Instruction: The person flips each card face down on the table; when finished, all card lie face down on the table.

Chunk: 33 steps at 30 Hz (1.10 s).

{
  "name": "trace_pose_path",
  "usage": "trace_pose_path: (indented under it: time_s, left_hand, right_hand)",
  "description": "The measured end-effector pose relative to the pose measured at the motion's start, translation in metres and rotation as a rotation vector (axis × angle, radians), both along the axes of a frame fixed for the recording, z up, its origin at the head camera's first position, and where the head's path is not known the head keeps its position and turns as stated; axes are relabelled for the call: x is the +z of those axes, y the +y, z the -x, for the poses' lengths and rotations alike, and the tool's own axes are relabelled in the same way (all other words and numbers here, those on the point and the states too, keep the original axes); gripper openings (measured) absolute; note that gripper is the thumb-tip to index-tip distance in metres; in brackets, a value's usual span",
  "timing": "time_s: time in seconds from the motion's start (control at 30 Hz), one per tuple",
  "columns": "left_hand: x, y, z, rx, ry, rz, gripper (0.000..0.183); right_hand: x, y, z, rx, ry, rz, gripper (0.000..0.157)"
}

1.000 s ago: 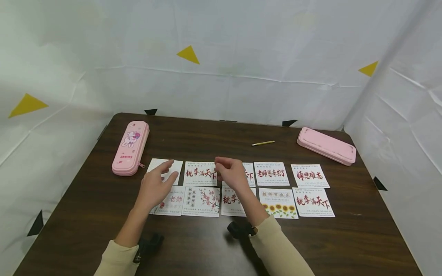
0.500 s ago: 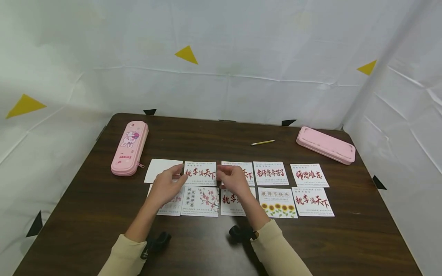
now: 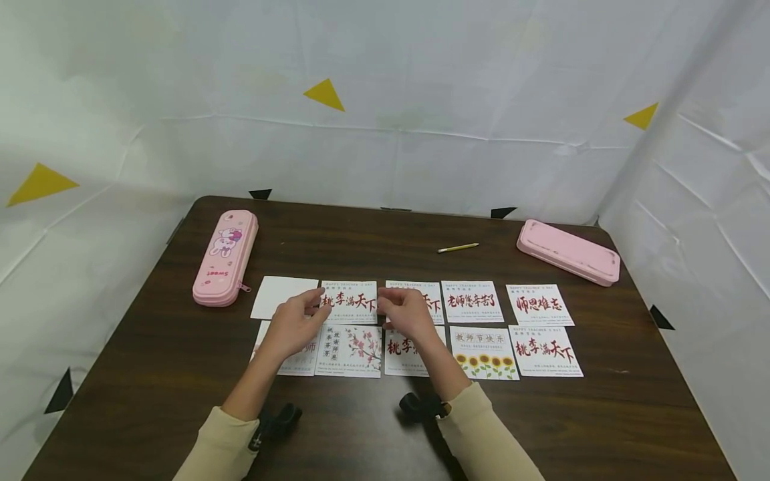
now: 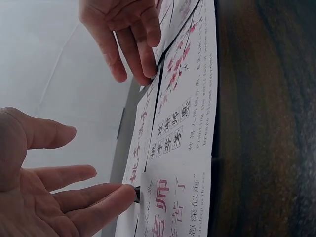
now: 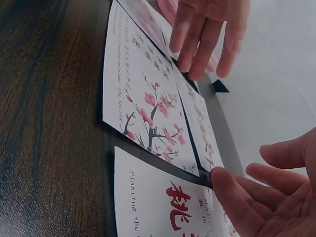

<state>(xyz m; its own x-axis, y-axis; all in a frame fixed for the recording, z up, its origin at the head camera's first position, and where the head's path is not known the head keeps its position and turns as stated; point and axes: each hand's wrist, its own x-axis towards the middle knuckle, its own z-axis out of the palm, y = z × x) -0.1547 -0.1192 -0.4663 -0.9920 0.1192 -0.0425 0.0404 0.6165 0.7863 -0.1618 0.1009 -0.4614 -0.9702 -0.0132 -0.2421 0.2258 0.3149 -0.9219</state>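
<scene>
A white card with red brush lettering (image 3: 350, 302) lies flat in the upper row, between my two hands. My left hand (image 3: 293, 325) is at its left edge, fingers extended, partly covering the blank white card (image 3: 283, 294) and the pink-lettered card (image 3: 301, 361). At its right edge is my right hand (image 3: 410, 314), fingers loosely bent, partly covering another red-lettered card (image 3: 434, 304). Below the middle card lies a plum-blossom card (image 3: 349, 351). In both wrist views the fingers rest by the cards' edges with nothing gripped; whether they touch the middle card is hard to tell.
More cards continue both rows rightward, including a sunflower card (image 3: 484, 354). A pink pencil case (image 3: 225, 257) lies at the left, and another pink case (image 3: 568, 252) at the back right. Behind the cards is a yellow pencil (image 3: 458, 248). White sheeting (image 3: 385, 160) surrounds the dark table (image 3: 361, 434).
My left hand has moved right and down from over the blank card to the middle card's left edge. My right hand has lowered slightly. Over the last half second both hands barely move.
</scene>
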Motion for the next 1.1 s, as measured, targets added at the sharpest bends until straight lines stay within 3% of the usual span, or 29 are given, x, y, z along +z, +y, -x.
trace_pose_path:
  time_s: [0.57,0.9,1.1]
  left_hand:
    - [0.0023,0.0039,0.0033,0.051,-0.016,0.023,0.051]
    - [0.0009,0.0049,0.0058,0.067,-0.039,-0.005,0.051]
    - [0.0034,0.0048,0.006,0.065,-0.076,-0.034,0.052]
  right_hand:
    - [-0.0052,0.0006,0.0013,-0.005,0.0,-0.005,0.034]
    - [-0.0054,-0.0014,0.001,-0.029,-0.023,0.061,0.034]
    - [-0.004,0.0003,0.0024,-0.053,-0.073,0.155,0.036]
